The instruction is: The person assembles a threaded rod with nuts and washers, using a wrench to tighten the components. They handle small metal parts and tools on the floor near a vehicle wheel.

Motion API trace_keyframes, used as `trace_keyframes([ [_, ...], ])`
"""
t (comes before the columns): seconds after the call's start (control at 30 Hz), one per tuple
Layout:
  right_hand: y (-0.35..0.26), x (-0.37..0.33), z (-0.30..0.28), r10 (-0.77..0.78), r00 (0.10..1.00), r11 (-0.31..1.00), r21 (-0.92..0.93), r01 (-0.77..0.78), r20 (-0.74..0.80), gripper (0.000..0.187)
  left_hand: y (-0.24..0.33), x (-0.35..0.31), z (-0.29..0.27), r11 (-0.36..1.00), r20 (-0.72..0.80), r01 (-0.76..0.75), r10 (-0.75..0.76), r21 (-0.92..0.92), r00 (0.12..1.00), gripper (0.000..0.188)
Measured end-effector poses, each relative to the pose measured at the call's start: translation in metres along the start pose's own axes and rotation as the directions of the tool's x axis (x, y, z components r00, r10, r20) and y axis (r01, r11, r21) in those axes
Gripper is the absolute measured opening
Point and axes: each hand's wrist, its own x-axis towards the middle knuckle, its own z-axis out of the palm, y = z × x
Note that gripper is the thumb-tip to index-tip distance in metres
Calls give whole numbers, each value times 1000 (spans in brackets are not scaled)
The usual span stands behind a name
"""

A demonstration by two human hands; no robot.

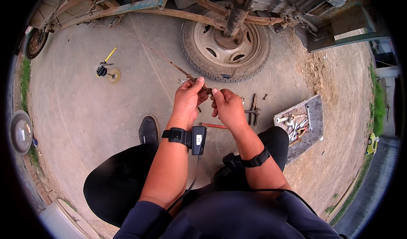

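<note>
Both hands are closed on a thin rusty cable (pixel 178 68), which runs from the vehicle's underside at the upper left to a thicker threaded end. My left hand (pixel 188 100) pinches that thicker part between thumb and fingers. Just right of it, my right hand (pixel 230 108) grips the very end, its thumb pressed on top. The two hands almost touch, in front of a dusty wheel (pixel 227 76). Between my fingers, the exact shape of the end piece is partly hidden.
An open metal toolbox (pixel 317 131) of wrenches stands at right. Near my hands lie pliers (pixel 255 99), a red-handled tool (pixel 214 125) and a bolt (pixel 265 96). A yellow-spouted oil can (pixel 113 75) stands at left. Rusty leaf springs (pixel 182 16) hang overhead at the far side.
</note>
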Motion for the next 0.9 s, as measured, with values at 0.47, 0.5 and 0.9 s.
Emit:
trace_keyframes([
  [0.47, 20, -2, 6, -127, 991, 965, 223, 135, -51, 17, -2, 2, -2, 1000, 28, 6, -5, -23, 1000, 17],
  [0.5, 21, -2, 6, -130, 990, 960, 240, 141, -62, 19, -1, 1, -1, 1000, 29, 5, -4, -23, 1000, 17],
  [0.9, 26, -6, 5, -242, 965, 955, 151, 255, -102, 23, -1, 4, -3, 1000, 46, 11, -10, -22, 999, 16],
])
